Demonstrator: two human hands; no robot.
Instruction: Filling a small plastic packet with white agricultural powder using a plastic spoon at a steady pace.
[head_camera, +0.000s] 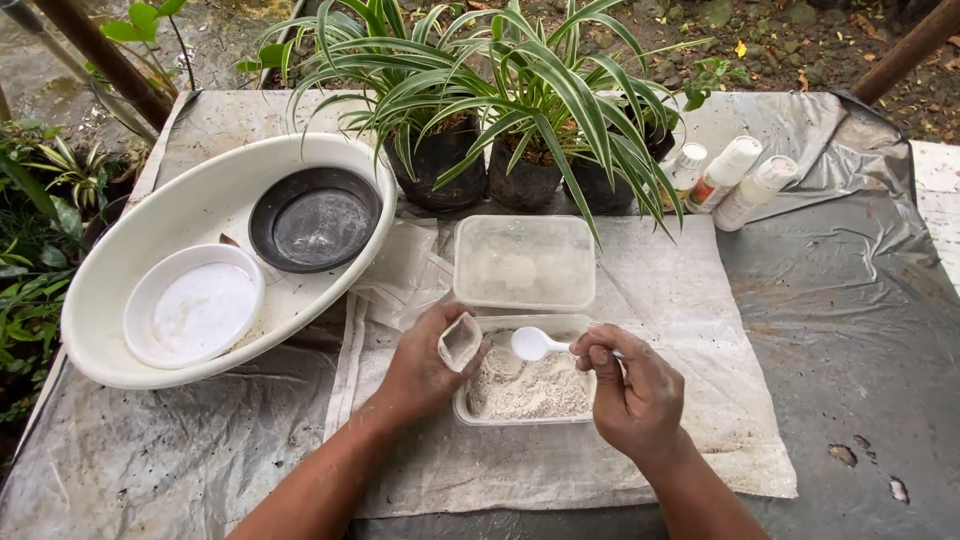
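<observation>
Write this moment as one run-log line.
left hand: holds small open bag | right hand: holds white spoon | below: tub of white powder

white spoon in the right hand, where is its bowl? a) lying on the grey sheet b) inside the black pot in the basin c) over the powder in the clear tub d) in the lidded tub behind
c: the right hand holds the spoon by its handle, with the bowl over the white powder in the open clear tub, beside the small bag in the left hand.
</observation>
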